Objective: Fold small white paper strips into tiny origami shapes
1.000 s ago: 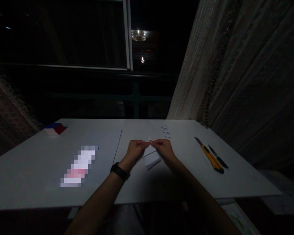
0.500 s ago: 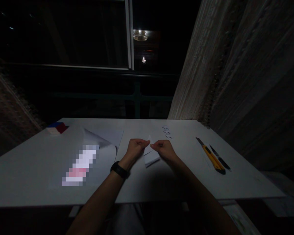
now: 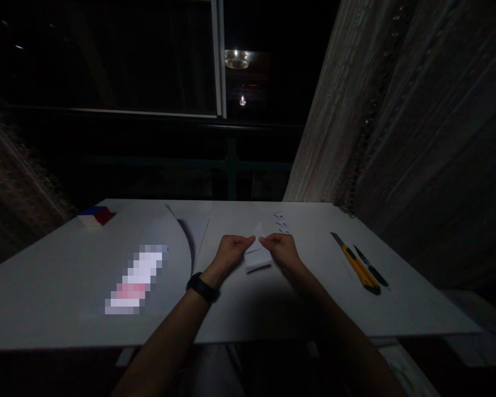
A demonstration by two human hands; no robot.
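Paper (image 3: 258, 259), white and folded, sits at the middle of your work, just in front of you and between your two hands; a pale pointed part of it rises beyond your fingertips, and a dark line marks its near edge; whether it rests on the table (image 3: 409, 309) or is lifted off, you cannot tell.

Your left hand (image 3: 232, 251), dark watch (image 3: 201, 286) at the wrist, pinches the paper's left side, thumb and forefinger drawn close; your right hand (image 3: 283, 251) does likewise on the other side, the two sets of fingertips near each other but apart.

To your left, large white sheets (image 3: 176, 270), the upper one's right edge curling up; a pixelated patch (image 3: 136, 275) hides what is there; farther left, near the table's far corner, a blue, red and white block (image 3: 94, 216).

Beyond your right hand, small slips (image 3: 281, 223) with dark marks, in a short row; to the right, a yellow cutter (image 3: 357, 270), blade out, pointing away from you; just beside it, a slim dark tool (image 3: 372, 266); light poor throughout.
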